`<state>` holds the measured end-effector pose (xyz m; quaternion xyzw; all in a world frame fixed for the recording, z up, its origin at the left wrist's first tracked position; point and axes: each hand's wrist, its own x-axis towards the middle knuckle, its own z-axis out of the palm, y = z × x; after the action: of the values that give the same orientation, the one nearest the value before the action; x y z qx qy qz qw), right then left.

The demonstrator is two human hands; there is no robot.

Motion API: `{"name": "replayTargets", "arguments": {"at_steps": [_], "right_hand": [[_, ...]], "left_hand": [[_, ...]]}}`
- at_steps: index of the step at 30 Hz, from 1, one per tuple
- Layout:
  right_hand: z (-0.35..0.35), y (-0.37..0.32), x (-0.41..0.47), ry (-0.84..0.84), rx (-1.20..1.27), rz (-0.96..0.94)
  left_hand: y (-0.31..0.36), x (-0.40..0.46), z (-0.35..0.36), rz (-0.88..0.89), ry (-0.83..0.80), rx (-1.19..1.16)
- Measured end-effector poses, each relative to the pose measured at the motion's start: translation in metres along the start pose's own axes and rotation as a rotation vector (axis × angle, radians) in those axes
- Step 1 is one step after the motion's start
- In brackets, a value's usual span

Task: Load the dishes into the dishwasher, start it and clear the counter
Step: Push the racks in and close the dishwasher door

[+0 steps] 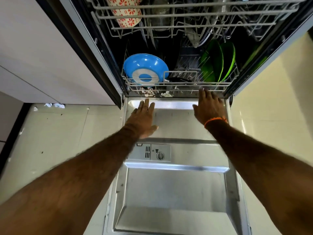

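The dishwasher stands open, its steel door (176,187) lowered flat toward me. The lower rack (176,84) sits inside and holds a blue bowl (145,68) on the left and green plates (218,61) on the right. The upper rack (184,16) carries a red-flowered cup (127,14) and glassware. My left hand (144,119) is stretched out flat above the door, fingers straight, just short of the rack. My right hand (209,107) reaches with straight fingers to the rack's front edge; an orange band is on its wrist. Neither hand holds anything.
A detergent dispenser (152,152) with a round knob sits in the door's middle. White cabinet fronts (50,56) flank the dishwasher on the left. Pale floor tiles lie on both sides, with crumpled scraps (55,105) near the left cabinet base. Bits of debris lie under the rack's front.
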<state>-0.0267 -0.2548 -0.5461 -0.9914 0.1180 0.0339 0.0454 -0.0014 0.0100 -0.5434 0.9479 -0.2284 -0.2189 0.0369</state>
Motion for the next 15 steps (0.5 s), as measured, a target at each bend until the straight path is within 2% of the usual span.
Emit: {"name": "replayTargets", "arguments": {"at_steps": [7,15], "right_hand": [[0.027,0.006,-0.138,-0.228,0.023,-0.131],[0.040,0.022,-0.269,-0.385,0.047,-0.148]], "left_hand": [[0.032,-0.106,0.050,-0.007,-0.085,-0.084],[0.066,-0.225,0.119,-0.098,-0.200,-0.127]]}}
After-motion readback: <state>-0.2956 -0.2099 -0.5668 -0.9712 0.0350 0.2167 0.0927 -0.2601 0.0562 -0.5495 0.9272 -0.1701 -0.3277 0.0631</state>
